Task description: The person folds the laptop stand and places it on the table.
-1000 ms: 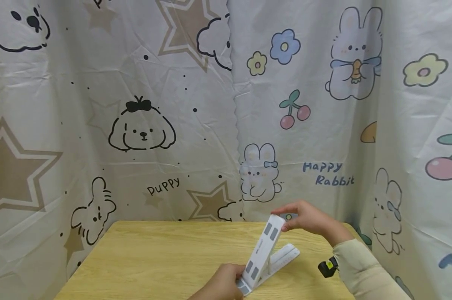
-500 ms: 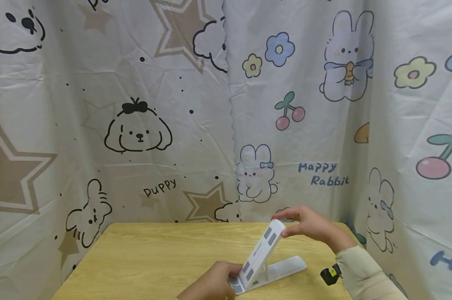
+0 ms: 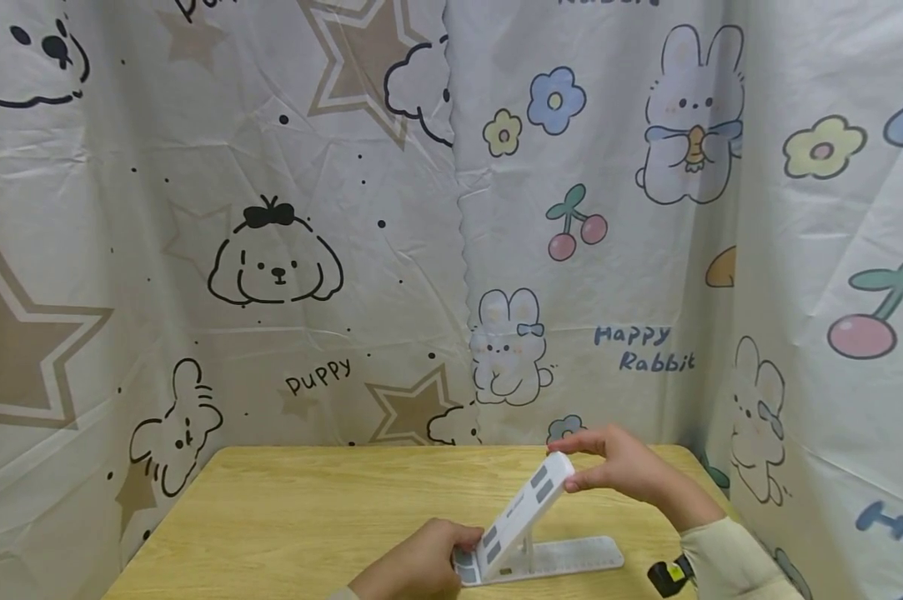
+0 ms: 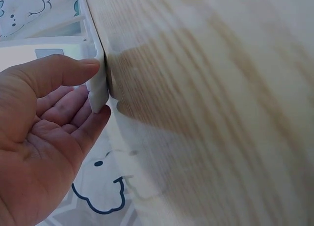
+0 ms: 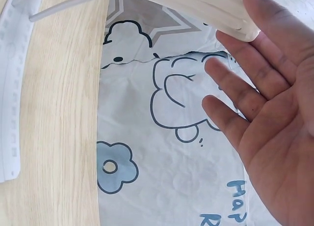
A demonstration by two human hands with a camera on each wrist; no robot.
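A white folding laptop stand (image 3: 521, 510) with grey pads stands near the table's front, spread into a V. Its notched base (image 3: 579, 557) lies along the wood, and a thin strut (image 3: 529, 533) links it to the raised arm. At the hinge end, my left hand (image 3: 427, 557) pinches the stand; in the left wrist view its thumb (image 4: 81, 71) lies on one face and fingers on the other. My right hand (image 3: 634, 471) pinches the top of the raised arm (image 5: 206, 12) between thumb and forefinger, the other fingers spread free beneath.
The yellow wood-grain table (image 3: 293, 508) ends at a cloth curtain (image 3: 391, 275) printed with puppies, rabbits and flowers, which also hangs at both sides. A black wrist device (image 3: 669, 577) sits at the right sleeve (image 3: 736, 554).
The base has swung to the right and come down flat toward the table. The raised arm leans lower, and the right hand has moved down with it. The left hand keeps its hold.
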